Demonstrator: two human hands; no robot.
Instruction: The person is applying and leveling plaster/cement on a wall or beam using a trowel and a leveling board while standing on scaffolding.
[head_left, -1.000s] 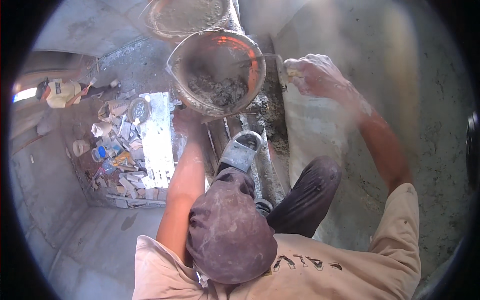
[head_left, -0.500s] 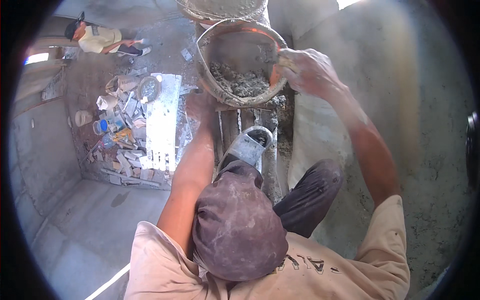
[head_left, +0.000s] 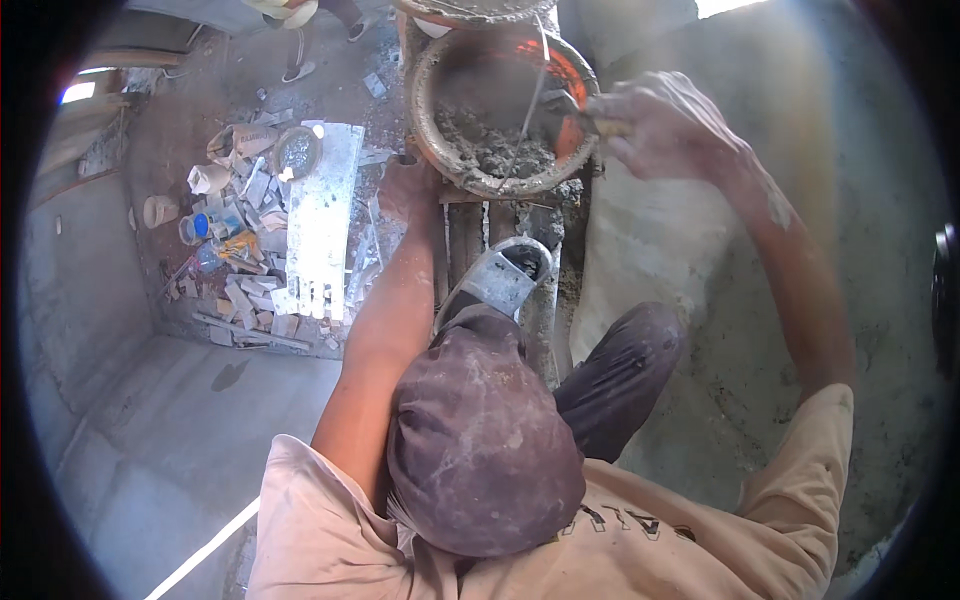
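An orange bucket (head_left: 582, 78), its rim crusted with grey mortar, stands in front of me on narrow planks. Wet mortar (head_left: 500, 150) lies inside it. My right hand (head_left: 668, 125) is closed around the yellowish handle of a trowel (head_left: 615, 127) at the bucket's right rim; the blade reaches inside and is partly hidden. At the lower left side of the bucket, my left hand (head_left: 405, 185) is closed against its rim, fingers partly hidden. A thin wire handle (head_left: 530, 108) crosses the bucket's mouth.
A second mortar-coated container (head_left: 475, 12) stands just beyond. My sandalled foot (head_left: 505, 275) rests on the planks (head_left: 462, 228). Below at left lie a pale board (head_left: 325, 220), rubble (head_left: 255, 300) and sacks (head_left: 240, 145). A co-worker's legs (head_left: 300, 45) show at top left; a rough wall (head_left: 720, 280) rises at right.
The wire handle has swung from the bucket's left side across its mouth. My right hand has drawn to the right, exposing the trowel's handle. The co-worker has moved mostly out of view at the top.
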